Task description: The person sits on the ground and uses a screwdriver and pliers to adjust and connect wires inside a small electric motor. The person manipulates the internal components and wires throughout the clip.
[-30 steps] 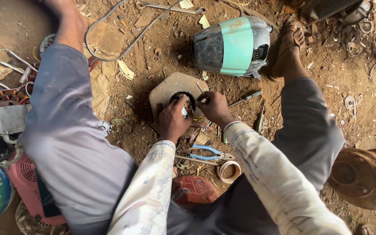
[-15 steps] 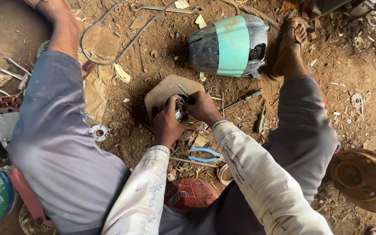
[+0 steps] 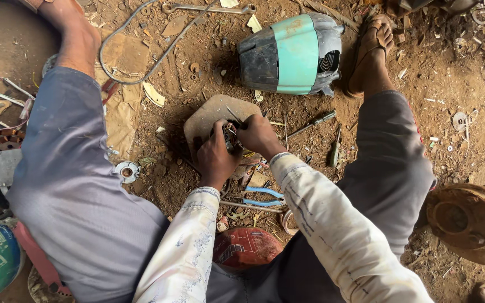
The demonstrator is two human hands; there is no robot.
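Note:
Both hands grip one small dark motor part with copper windings (image 3: pixel 232 136) over a flat brown board (image 3: pixel 209 115) on the dirt. My left hand (image 3: pixel 215 157) clasps it from the left and below. From the right, my right hand (image 3: pixel 259 134) closes its fingers on the part's top. Most of the part is hidden by my fingers. I sit with knees spread in grey trousers, and pale patterned sleeves cover both forearms.
A green and black motor housing (image 3: pixel 293 53) lies ahead by my sandalled right foot (image 3: pixel 373 50). Blue-handled pliers (image 3: pixel 262 197), a screwdriver (image 3: pixel 310 124), a metal ring (image 3: pixel 126 170), a long spanner (image 3: pixel 209 8), wire, a red cover (image 3: pixel 245 247) and a rusty round casing (image 3: pixel 472 221) lie around.
Both hands have stayed on the small part over the board, shifting slightly left and turning it. The view has tilted a little.

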